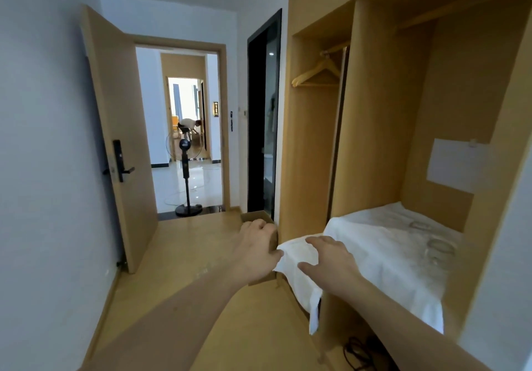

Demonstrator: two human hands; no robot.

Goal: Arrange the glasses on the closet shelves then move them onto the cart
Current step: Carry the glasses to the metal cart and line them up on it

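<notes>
A white cloth covers the closet shelf and hangs over its front edge. Several clear glasses stand on the cloth at the far right, faint and hard to make out. My left hand has curled fingers, and its thumb pinches the cloth's left corner. My right hand lies on the front left part of the cloth with fingers spread and straight. Both hands are well left of the glasses. No cart is in view.
A cardboard box stands on the floor behind my left hand, against the closet side. Wooden hangers hang in the left closet bay. A standing fan is in the open doorway. Black cables lie under the shelf.
</notes>
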